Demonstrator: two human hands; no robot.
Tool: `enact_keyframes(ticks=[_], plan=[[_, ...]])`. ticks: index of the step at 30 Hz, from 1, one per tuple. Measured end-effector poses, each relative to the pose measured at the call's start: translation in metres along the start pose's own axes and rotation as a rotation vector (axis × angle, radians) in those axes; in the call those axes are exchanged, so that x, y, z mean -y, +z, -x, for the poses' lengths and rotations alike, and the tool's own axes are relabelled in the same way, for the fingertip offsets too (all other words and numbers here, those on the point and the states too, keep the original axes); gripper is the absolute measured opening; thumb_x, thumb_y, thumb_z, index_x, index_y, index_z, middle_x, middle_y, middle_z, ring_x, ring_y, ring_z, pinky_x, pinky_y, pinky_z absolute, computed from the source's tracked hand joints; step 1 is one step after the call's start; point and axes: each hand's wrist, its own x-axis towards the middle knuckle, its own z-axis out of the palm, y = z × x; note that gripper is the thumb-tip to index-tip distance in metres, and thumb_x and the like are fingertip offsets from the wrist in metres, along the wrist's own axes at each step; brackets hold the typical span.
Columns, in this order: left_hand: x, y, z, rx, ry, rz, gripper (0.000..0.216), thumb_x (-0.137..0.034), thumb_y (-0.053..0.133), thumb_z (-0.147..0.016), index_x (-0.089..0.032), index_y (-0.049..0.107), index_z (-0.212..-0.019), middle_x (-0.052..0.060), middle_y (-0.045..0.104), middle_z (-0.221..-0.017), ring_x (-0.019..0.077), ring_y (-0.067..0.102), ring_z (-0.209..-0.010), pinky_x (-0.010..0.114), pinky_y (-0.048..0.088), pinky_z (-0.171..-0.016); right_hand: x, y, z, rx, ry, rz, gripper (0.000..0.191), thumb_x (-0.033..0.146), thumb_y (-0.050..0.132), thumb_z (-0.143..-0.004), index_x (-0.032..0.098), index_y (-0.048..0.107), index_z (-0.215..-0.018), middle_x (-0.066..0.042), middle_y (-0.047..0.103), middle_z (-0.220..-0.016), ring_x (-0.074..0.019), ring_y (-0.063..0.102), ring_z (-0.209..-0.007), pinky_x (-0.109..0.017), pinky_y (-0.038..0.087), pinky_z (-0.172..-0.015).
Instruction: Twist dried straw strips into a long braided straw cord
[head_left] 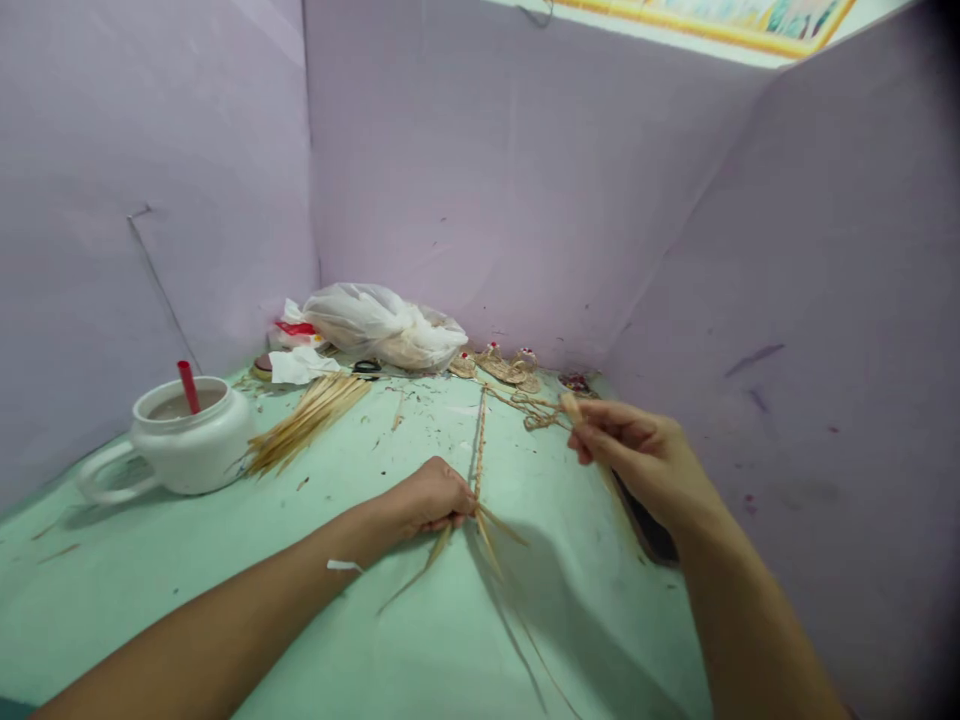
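Pinching the lower end of the straw braid [481, 450], the L hand [439, 495] sits low at the green tabletop [315, 640], its grip clamped about where the plaiting ends & loose strands [489, 548] fan out toward the near side. Braid lies approx. mid-tabletop, running straight away from that hand to the looped cord [536, 408] farther back. R hand [630, 445] is up off the surface, w/ thumb & fingers together on a pale flat strip [571, 408] that pokes out past the fingertips; can't tell where its other end goes. Handling-wise, braid looks v. light & dry, prob. bendy along its length but firm where plaited; loose ends prob. springier, a bit slick, & apt to split if creased hard. Best hold is prob. right at the last crossing, flat btwn thumb & index, firm enough that the plait can't slacken; a single strip is better taken at its wide part than by a wispy tip. Pose: L forearm [247, 600] comes in low from bottom L, fist w/ knuckles up, thumb mostly hidden; R forearm [742, 590] rises from bottom R, hand angled inward, fingers curled. Straw bundle [311, 420] lies well apart on the L, next to the white mug [199, 445].
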Motion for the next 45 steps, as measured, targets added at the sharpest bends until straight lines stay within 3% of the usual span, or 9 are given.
enact_keyframes(ticks=[4, 9, 13, 20, 25, 30, 35, 41, 45], plan=[[0.001, -0.001, 0.0, 0.028, 0.057, 0.043, 0.017, -0.02, 0.052, -0.06, -0.014, 0.047, -0.045, -0.004, 0.038, -0.033, 0.0034, 0.024, -0.026, 0.019, 0.014, -0.031, -0.033, 0.025, 0.01, 0.272, 0.349, 0.142, 0.014, 0.021, 0.055, -0.067, 0.012, 0.065, -0.072, -0.002, 0.061, -0.06, -0.0081, 0.048, -0.043, -0.019, 0.037, -0.04], [0.0, -0.001, -0.001, 0.03, 0.036, 0.029, 0.019, -0.024, 0.053, -0.06, -0.015, 0.047, -0.046, -0.006, 0.037, -0.032, 0.0036, 0.023, -0.025, 0.02, 0.012, -0.029, -0.048, 0.067, 0.02, 0.47, 0.429, -0.033, 0.016, 0.021, 0.053, -0.067, 0.012, 0.066, -0.073, 0.004, 0.049, -0.046, -0.0055, 0.039, -0.038, -0.017, 0.032, -0.038], [0.001, -0.002, -0.002, 0.04, 0.04, 0.011, 0.02, -0.026, 0.053, -0.06, -0.015, 0.047, -0.046, -0.007, 0.035, -0.031, 0.0034, 0.023, -0.025, 0.019, 0.012, -0.028, -0.034, 0.064, 0.025, 0.458, 0.569, -0.214, 0.02, 0.013, 0.052, -0.062, 0.011, 0.066, -0.075, 0.003, 0.05, -0.049, -0.0046, 0.04, -0.04, -0.017, 0.034, -0.041], [0.004, -0.002, -0.005, 0.05, 0.056, 0.009, 0.019, -0.027, 0.052, -0.06, -0.014, 0.047, -0.046, -0.006, 0.038, -0.034, 0.003, 0.023, -0.025, 0.018, 0.013, -0.028, -0.024, 0.058, 0.027, 0.59, 0.675, -0.402, 0.026, 0.013, 0.048, -0.058, 0.011, 0.066, -0.077, -0.003, 0.061, -0.064, -0.0086, 0.054, -0.051, -0.02, 0.044, -0.049], [0.005, -0.003, -0.006, 0.038, 0.046, -0.003, 0.02, -0.027, 0.053, -0.061, -0.014, 0.047, -0.046, -0.006, 0.037, -0.033, 0.0028, 0.024, -0.025, 0.018, 0.014, -0.029, -0.025, 0.059, 0.028, 0.603, 0.681, -0.401, 0.019, 0.024, 0.054, -0.065, 0.012, 0.064, -0.075, -0.003, 0.061, -0.066, -0.0083, 0.054, -0.051, -0.02, 0.044, -0.047], [0.005, -0.002, -0.005, 0.04, 0.048, -0.006, 0.021, -0.025, 0.052, -0.061, -0.014, 0.046, -0.044, -0.006, 0.035, -0.031, 0.0035, 0.023, -0.025, 0.019, 0.013, -0.029, -0.024, 0.064, 0.031, 0.598, 0.567, -0.299, 0.03, 0.039, 0.055, -0.07, 0.01, 0.062, -0.069, 0.0, 0.055, -0.055, -0.0071, 0.048, -0.046, -0.018, 0.04, -0.043], [0.001, 0.0, -0.003, 0.022, 0.044, -0.005, 0.017, -0.021, 0.05, -0.06, -0.014, 0.047, -0.044, -0.004, 0.037, -0.032, 0.004, 0.024, -0.025, 0.019, 0.013, -0.029, -0.028, 0.076, 0.032, 0.548, 0.534, -0.191, 0.025, 0.031, 0.049, -0.074, 0.012, 0.058, -0.061, 0.003, 0.047, -0.046, -0.0056, 0.041, -0.039, -0.017, 0.035, -0.038], [0.001, -0.001, -0.003, 0.019, 0.048, 0.005, 0.014, -0.02, 0.049, -0.059, -0.014, 0.049, -0.046, -0.004, 0.04, -0.034, 0.0043, 0.024, -0.026, 0.02, 0.014, -0.028, -0.03, 0.083, 0.027, 0.416, 0.621, -0.108, 0.029, 0.028, 0.049, -0.074, 0.012, 0.054, -0.051, 0.005, 0.037, -0.035, -0.0025, 0.026, -0.031, -0.017, 0.018, -0.033], [0.0, -0.001, -0.002, 0.029, 0.053, -0.004, 0.016, -0.021, 0.049, -0.06, -0.015, 0.047, -0.045, -0.005, 0.037, -0.032, 0.0044, 0.023, -0.025, 0.02, 0.014, -0.029, -0.029, 0.087, 0.026, 0.381, 0.693, -0.169, 0.024, 0.023, 0.05, -0.07, 0.012, 0.054, -0.05, 0.003, 0.043, -0.037, -0.0038, 0.034, -0.032, -0.017, 0.025, -0.034]])
